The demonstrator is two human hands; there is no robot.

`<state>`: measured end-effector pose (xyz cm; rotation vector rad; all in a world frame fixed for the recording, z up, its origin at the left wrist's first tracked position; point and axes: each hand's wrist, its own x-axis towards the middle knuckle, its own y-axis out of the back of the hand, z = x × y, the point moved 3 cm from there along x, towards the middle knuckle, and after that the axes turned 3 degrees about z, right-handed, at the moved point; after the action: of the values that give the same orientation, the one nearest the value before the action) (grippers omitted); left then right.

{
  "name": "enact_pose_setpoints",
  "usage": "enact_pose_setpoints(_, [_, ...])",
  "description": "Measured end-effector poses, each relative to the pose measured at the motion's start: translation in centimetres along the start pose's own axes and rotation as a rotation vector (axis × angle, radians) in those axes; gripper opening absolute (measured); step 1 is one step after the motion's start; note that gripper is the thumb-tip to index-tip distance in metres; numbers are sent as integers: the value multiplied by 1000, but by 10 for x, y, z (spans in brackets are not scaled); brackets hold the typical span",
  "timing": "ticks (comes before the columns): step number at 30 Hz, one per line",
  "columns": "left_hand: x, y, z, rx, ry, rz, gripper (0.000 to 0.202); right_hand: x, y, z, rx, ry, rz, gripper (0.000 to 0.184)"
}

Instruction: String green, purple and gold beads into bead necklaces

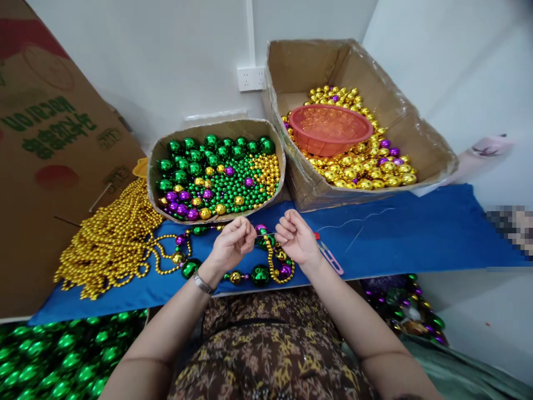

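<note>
Above the near part of the blue cloth, my left hand [235, 240] and my right hand [295, 236] are both closed in a pinch. A thin clear thread [265, 235] stretches between them. Below the hands lies a bead necklace of green, gold and purple balls, with a large green bead [260, 275] at its front and a strand of small gold beads [271, 261] looped on its right side. Pink-handled scissors [332, 260] rest on the cloth just right of my right wrist. The fingertips partly hide where the thread is held.
A low cardboard box [216, 219] of mixed beads stands behind my hands. To its right is a taller carton [420, 139] with gold beads and a red basket [328, 133]. Gold bead strands [112, 239] pile at left. Loose thread [353, 221] lies on the blue cloth [416, 239].
</note>
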<state>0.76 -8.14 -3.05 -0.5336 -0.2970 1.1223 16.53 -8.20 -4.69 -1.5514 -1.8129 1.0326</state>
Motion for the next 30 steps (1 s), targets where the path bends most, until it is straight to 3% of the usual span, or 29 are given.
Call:
enact_pose_setpoints(10, [-13,23,-18,84,30,94,33,-5,2,4,-462,73,-1,38])
enact_pose_setpoints(12, [-13,19,-11,162,-62,109,29,-10,-3,1,-732,138,-53,30])
enact_pose_setpoints(15, [-10,7,8,461,-307,119,24,-18,-15,-3,-1198,238,-155,23])
enact_pose_setpoints(17, [-8,-3,17,646,-433,86,23,-23,-24,-3,-1357,312,-218,16])
enact_pose_setpoints(20, [-1,-11,18,637,-469,23,23,-30,-38,-7,-1402,435,-237,23])
enact_pose_setpoints(24, [7,-11,2,495,-335,-100,34,-32,-51,-23,-1377,517,-177,24])
enact_pose_setpoints(27, [8,-11,-9,556,-255,-207,35,-25,-53,-35,-1258,466,-125,26])
enact_pose_setpoints(30, [7,-10,-12,587,-245,-263,42,-14,-48,-39,-996,349,-74,29])
